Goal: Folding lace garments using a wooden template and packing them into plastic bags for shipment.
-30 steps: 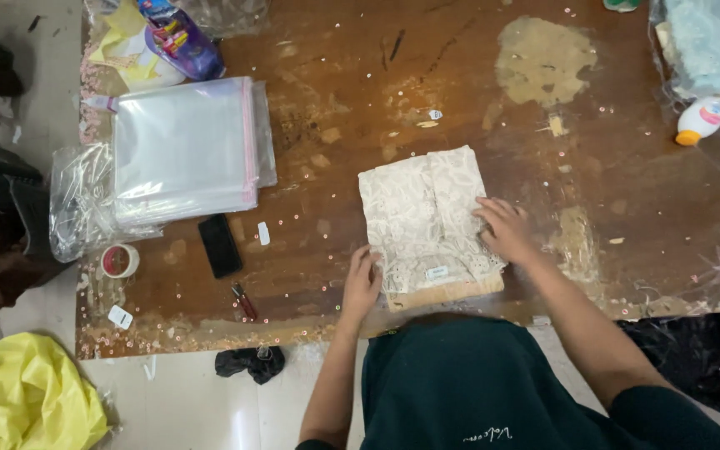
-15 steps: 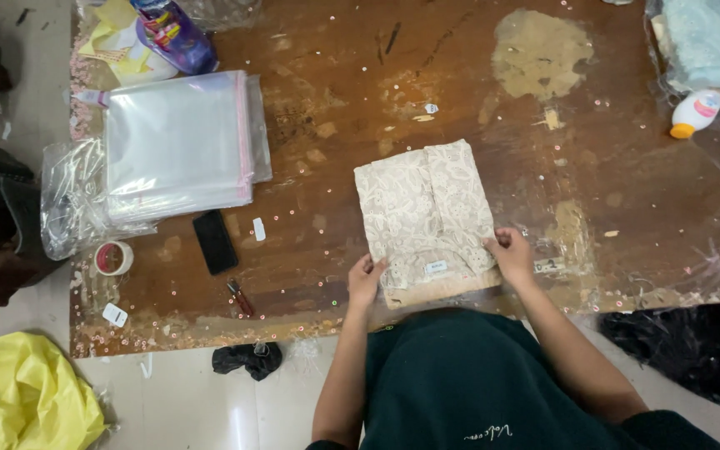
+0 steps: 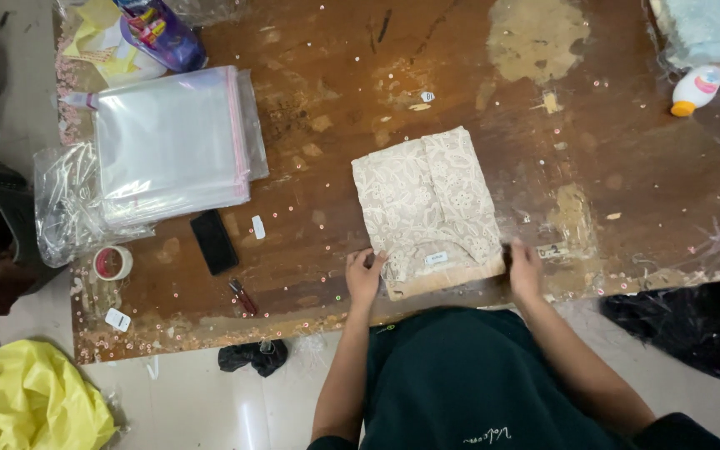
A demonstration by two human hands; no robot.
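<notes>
A folded cream lace garment (image 3: 428, 208) lies on the worn brown wooden table (image 3: 593, 158), its small white tag near the front edge. My left hand (image 3: 366, 273) grips the garment's near left corner. My right hand (image 3: 524, 268) holds the near right corner at the table's front edge. Both hands pinch the fabric at its lower edge.
A stack of clear plastic bags (image 3: 172, 143) lies at the left, with a black phone (image 3: 213, 241), a roll of red tape (image 3: 112, 262) and small red scissors (image 3: 242, 297) nearby. A white bottle with an orange cap (image 3: 695, 88) stands far right. A yellow bag (image 3: 31, 400) sits on the floor.
My right hand slid from the garment's right side down to its near right corner. My left hand stays at the near left corner. The garment looks flatter.
</notes>
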